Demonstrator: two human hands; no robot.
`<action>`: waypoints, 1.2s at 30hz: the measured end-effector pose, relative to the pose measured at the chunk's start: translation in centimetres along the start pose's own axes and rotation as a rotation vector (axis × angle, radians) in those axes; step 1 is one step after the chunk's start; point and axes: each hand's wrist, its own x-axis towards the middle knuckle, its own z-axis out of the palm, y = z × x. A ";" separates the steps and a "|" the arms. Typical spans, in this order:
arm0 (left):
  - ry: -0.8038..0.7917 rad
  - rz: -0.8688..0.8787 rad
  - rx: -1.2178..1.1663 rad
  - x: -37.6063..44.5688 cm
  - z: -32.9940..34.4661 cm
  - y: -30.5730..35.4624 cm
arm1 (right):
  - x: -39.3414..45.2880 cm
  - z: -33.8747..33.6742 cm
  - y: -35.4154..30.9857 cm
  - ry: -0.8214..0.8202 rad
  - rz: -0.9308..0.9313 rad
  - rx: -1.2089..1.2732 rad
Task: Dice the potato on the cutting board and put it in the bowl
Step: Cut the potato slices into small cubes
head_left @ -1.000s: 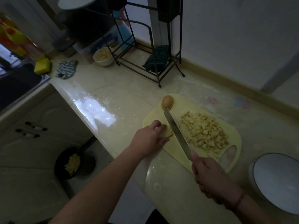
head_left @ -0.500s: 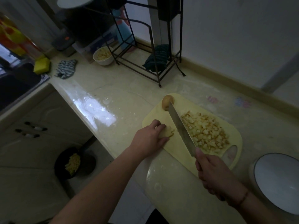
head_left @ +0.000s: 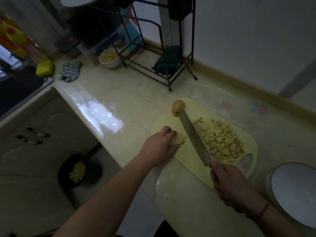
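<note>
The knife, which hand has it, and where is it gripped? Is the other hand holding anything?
The right hand grips the knife by its handle. The left hand holds a potato piece on the cutting board.
</note>
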 end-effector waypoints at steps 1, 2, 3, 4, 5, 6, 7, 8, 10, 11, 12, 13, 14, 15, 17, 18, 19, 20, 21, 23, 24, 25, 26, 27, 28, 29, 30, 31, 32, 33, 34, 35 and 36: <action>0.002 0.011 -0.005 0.1 0.0 0.0 | 0.0 0.1 0.1 0.011 -0.012 -0.019; 0.005 0.020 -0.007 0.2 0.1 0.1 | 0.0 0.3 0.1 0.021 -0.021 -0.031; 0.008 0.026 -0.009 0.3 0.1 0.2 | 0.0 0.5 0.1 0.027 -0.027 -0.037; 0.011 0.030 -0.011 0.4 0.1 0.3 | 0.1 0.8 0.1 0.030 -0.040 -0.048; 0.014 0.031 -0.014 0.5 0.1 0.4 | 0.1 1.0 0.1 0.034 -0.065 -0.075; 0.016 0.030 -0.015 0.5 0.2 0.4 | 0.1 1.2 0.1 0.039 -0.098 -0.114; 0.015 0.028 -0.015 0.5 0.3 0.5 | 0.1 1.4 0.2 0.046 -0.131 -0.156; 0.016 0.025 -0.014 0.6 0.4 0.5 | 0.1 1.7 0.2 0.054 -0.161 -0.194; 0.032 0.028 -0.009 0.5 0.4 0.4 | 0.2 2.3 0.4 0.068 -0.199 -0.234; 0.045 0.036 -0.008 0.5 0.5 0.4 | 0.3 2.4 0.5 0.075 -0.205 -0.235; 0.056 0.045 -0.005 0.4 0.6 0.5 | 0.4 2.5 0.6 0.080 -0.207 -0.236; 0.061 0.047 0.001 0.4 0.6 0.5 | 0.4 2.5 0.7 0.086 -0.208 -0.238; 0.064 0.043 0.018 0.4 0.8 0.5 | 0.4 2.4 0.7 0.094 -0.208 -0.241; 0.074 0.041 0.047 0.3 0.8 0.4 | 0.4 2.2 0.8 0.104 -0.213 -0.244; 0.154 0.088 0.130 0.1 0.8 0.1 | 0.4 2.0 0.8 0.125 -0.238 -0.261; 0.200 0.132 0.149 0.0 0.8 0.0 | 0.2 1.9 0.6 0.131 -0.253 -0.266; 0.253 0.190 0.149 0.0 1.0 -0.2 | 0.1 2.0 0.5 0.133 -0.263 -0.265; 0.299 0.254 0.130 0.1 1.2 -0.4 | 0.0 2.1 0.3 0.131 -0.272 -0.263; 0.323 0.312 0.097 0.2 1.4 -0.5 | -0.1 2.2 0.1 0.128 -0.279 -0.264; 0.345 0.385 0.025 0.4 1.7 -0.6 | -0.3 2.5 -0.1 0.122 -0.289 -0.282; 0.353 0.403 -0.002 0.6 1.9 -0.6 | -0.4 2.6 -0.2 0.123 -0.292 -0.293; 0.357 0.411 -0.028 0.7 2.1 -0.6 | -0.4 2.6 -0.2 0.126 -0.294 -0.305; 0.358 0.412 -0.050 0.7 2.3 -0.5 | -0.4 2.7 -0.2 0.133 -0.295 -0.319; 0.361 0.408 -0.066 0.7 2.4 -0.5 | -0.5 2.6 -0.2 0.139 -0.298 -0.333; 0.365 0.403 -0.078 0.7 2.4 -0.4 | -0.6 2.6 -0.2 0.146 -0.306 -0.342; 0.367 0.403 -0.085 0.7 2.4 -0.4 | -0.7 2.6 -0.1 0.151 -0.316 -0.349; 0.369 0.407 -0.089 0.8 2.5 -0.4 | -0.8 2.6 0.0 0.155 -0.327 -0.357; 0.367 0.410 -0.092 0.7 2.5 -0.4 | -0.9 2.6 0.1 0.156 -0.337 -0.368; 0.359 0.410 -0.099 0.7 2.6 -0.5 | -1.1 2.6 0.4 0.154 -0.342 -0.376; 0.348 0.409 -0.107 0.7 2.6 -0.6 | -1.3 2.5 0.6 0.149 -0.341 -0.379; 0.342 0.406 -0.114 0.7 2.6 -0.7 | -1.5 2.5 0.9 0.142 -0.334 -0.379; 0.340 0.404 -0.120 0.8 2.6 -0.7 | -1.7 2.3 1.2 0.134 -0.323 -0.377; 0.340 0.403 -0.126 0.8 2.7 -0.7 | -1.9 2.2 1.4 0.126 -0.310 -0.374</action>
